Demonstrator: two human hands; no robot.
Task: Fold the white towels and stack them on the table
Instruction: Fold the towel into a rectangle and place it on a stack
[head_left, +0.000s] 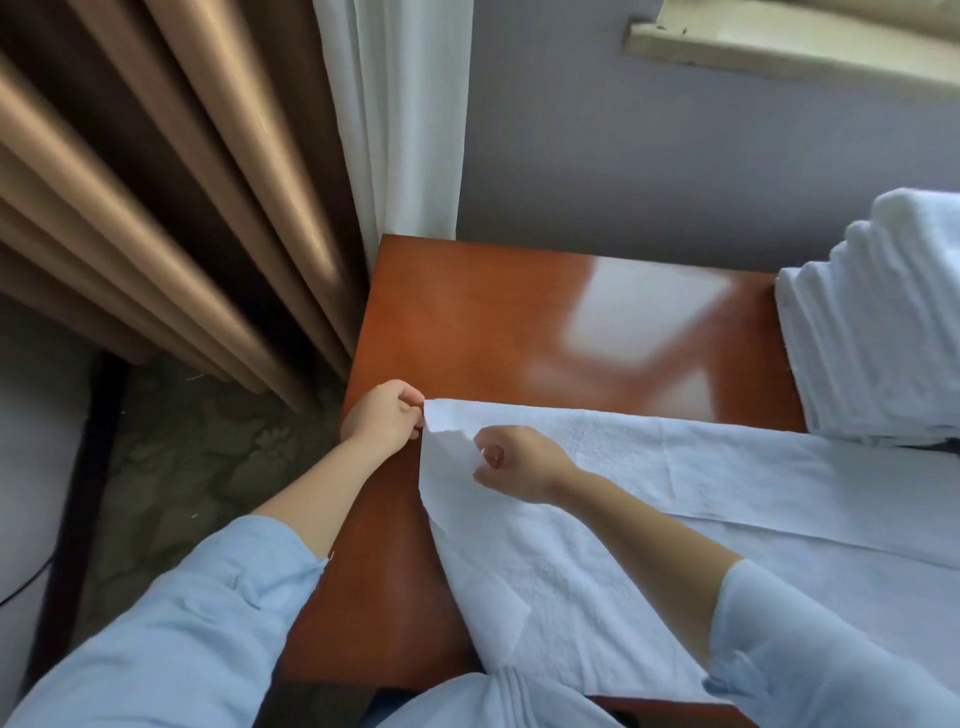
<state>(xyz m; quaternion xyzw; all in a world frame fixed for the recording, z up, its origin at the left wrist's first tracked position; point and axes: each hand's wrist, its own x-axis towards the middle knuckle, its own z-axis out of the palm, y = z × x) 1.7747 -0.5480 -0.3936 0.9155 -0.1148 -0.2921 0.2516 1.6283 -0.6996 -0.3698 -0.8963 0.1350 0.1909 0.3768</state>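
Note:
A white towel (649, 493) lies spread across the reddish-brown table (467, 322), reaching from its left part off to the right edge of view. My left hand (387, 415) pinches the towel's far left corner near the table's left edge. Just to the right, my right hand (519, 462) pinches the towel's left edge a little nearer to me, lifting a flap of cloth. A stack of several folded white towels (878, 332) stands at the table's far right.
Brown curtains (156, 208) and a white sheer curtain (400, 119) hang at the left behind the table. A grey wall (649, 145) and a window ledge (779, 47) are beyond it. Patterned floor (208, 447) lies left of the table.

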